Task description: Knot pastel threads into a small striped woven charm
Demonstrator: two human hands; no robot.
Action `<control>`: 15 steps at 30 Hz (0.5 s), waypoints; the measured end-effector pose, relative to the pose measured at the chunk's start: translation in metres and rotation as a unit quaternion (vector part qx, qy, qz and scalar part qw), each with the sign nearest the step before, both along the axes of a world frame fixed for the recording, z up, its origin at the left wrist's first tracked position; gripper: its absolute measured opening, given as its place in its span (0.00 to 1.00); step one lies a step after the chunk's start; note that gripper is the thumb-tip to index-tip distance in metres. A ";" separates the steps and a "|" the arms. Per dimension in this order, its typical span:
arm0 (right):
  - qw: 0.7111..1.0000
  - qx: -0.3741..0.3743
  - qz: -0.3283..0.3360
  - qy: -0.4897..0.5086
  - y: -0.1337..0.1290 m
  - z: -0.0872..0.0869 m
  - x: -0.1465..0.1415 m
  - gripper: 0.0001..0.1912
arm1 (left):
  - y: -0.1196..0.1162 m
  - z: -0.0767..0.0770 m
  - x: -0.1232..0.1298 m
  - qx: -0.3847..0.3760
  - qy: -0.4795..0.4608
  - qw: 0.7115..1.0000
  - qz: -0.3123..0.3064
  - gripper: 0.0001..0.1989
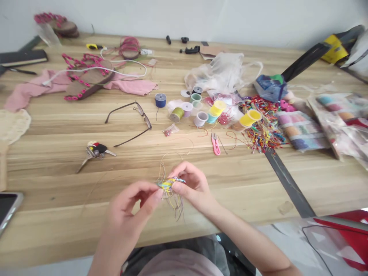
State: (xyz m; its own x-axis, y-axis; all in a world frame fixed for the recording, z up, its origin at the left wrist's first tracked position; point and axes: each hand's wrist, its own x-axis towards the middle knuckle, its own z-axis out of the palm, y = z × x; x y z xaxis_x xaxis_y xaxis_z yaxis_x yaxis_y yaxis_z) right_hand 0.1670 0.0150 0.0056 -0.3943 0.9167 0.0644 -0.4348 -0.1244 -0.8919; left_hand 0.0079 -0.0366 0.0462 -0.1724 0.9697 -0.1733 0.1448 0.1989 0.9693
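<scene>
Between my two hands is a small knotted thread piece [167, 185] in yellow, blue and lilac, with loose thread ends trailing above and below it. My left hand [135, 207] pinches its left end between thumb and fingertips. My right hand [191, 184] grips the right end, thumb on top and fingers curled behind. Both hands are just above the near part of the wooden table [244, 184]. Pink thread snips [215, 144] lie beyond my right hand, beside a thin needle-like rod [223, 145].
Several thread spools [200, 119] stand mid-table near a plastic bag [221, 73] and a pile of colourful knotted cords [263, 126]. Eyeglasses [140, 109], keys [96, 150] and a phone [10, 207] lie left. A sandal [89, 78] rests on pink cloth [132, 85]. A dark strip [287, 184] crosses the right.
</scene>
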 end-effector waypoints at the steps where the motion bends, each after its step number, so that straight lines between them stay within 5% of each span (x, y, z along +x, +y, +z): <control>1: 1.000 0.009 -0.003 -0.010 0.001 0.003 0.001 0.08 | 0.002 0.002 -0.001 0.012 0.029 0.999 -0.013 0.04; 4: 0.998 0.025 -0.016 -0.047 0.004 0.017 0.005 0.07 | 0.011 0.011 -0.006 0.063 0.139 0.986 -0.068 0.05; 7: 0.993 0.056 -0.045 -0.099 0.007 0.031 0.008 0.06 | 0.022 0.021 -0.009 0.156 0.277 0.943 -0.099 0.05; 11: 0.969 0.159 -0.082 -0.172 0.013 0.049 0.008 0.06 | 0.041 0.032 -0.006 0.226 0.434 0.867 -0.099 0.04; 15: 0.953 0.231 -0.086 -0.178 0.020 0.076 0.011 0.04 | 0.064 0.047 -0.010 0.247 0.489 0.832 -0.082 0.05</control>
